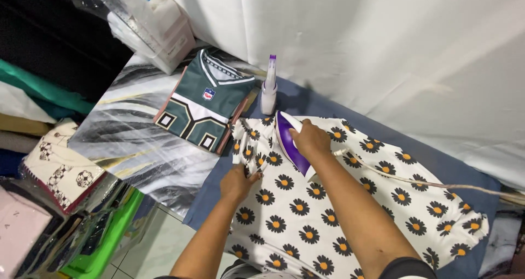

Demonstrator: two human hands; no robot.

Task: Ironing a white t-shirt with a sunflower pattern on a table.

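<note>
While right hand point(309, 138) wraps closed round handle of purple-and-white iron point(290, 145), iron sits on upper edge of white daisy-print garment point(350, 202). Left hand point(237, 183) pinches bunched garment fabric just left of iron. Garment spread over blue pad point(328, 101) on desk. Iron cord point(415, 181) trails right across fabric. Spray bottle point(269, 87) upright near iron tip. Folded green jersey point(206, 101) to left, apart.
</note>
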